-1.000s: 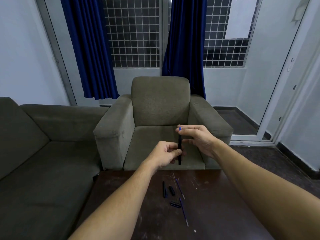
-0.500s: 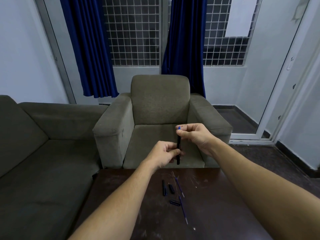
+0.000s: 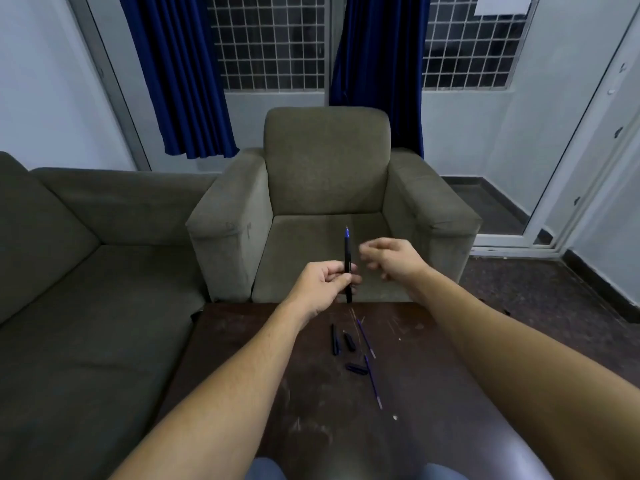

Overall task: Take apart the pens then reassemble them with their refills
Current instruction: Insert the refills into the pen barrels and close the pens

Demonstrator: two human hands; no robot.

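On the dark desk (image 3: 263, 358), nearer the person than the left hand (image 3: 325, 284), lie a black barrel (image 3: 334, 339), two short caps (image 3: 356, 368) and two blue refills (image 3: 373, 381).

A dark brown bench (image 3: 433, 368), scratched and scuffed, stands in front of a grey-green armchair (image 3: 327, 168). A sofa (image 3: 86, 271) of the same fabric runs along the left, its end just beside the armchair's arm. Behind them, a window grille (image 3: 273, 43) of white squares has a dark blue curtain (image 3: 180, 74) on its left and a second curtain (image 3: 377, 64) on its right. A white sheet of paper (image 3: 504, 3) hangs high up at the right. A white-framed door (image 3: 588, 161) stands at the far right, above a dark speckled floor (image 3: 536, 289).
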